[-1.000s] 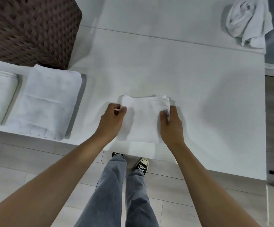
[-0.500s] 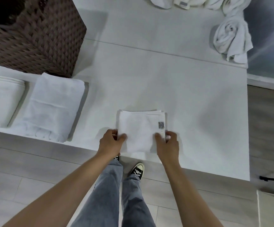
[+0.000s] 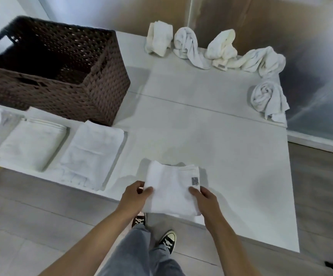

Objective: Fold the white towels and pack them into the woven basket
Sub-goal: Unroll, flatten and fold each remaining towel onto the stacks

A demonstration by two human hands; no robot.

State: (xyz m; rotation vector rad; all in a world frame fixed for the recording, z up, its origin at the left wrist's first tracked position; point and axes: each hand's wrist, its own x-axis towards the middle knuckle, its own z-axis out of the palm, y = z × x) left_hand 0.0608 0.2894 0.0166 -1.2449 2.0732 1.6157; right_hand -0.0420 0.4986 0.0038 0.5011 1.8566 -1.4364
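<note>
A small folded white towel (image 3: 171, 188) with a grey tag lies at the near edge of the white table (image 3: 221, 148). My left hand (image 3: 134, 197) pinches its left side, thumb on top. My right hand (image 3: 206, 200) grips its right side the same way. The towel's near end hangs past the table edge. The dark brown woven basket (image 3: 94, 90) stands at the far left of the table, and its inside looks dark. Two folded white towels (image 3: 94, 152) (image 3: 32, 144) lie in front of the basket.
Several crumpled white towels (image 3: 217, 50) lie along the table's far edge, and a rolled one (image 3: 267, 98) sits at the right edge. A shiny wall stands behind the table. My legs and sneakers are below, on a grey floor.
Both hands slid from the towel's far corners back to its near sides and took hold of it. The view tilted up, bringing the basket and the far towels into sight.
</note>
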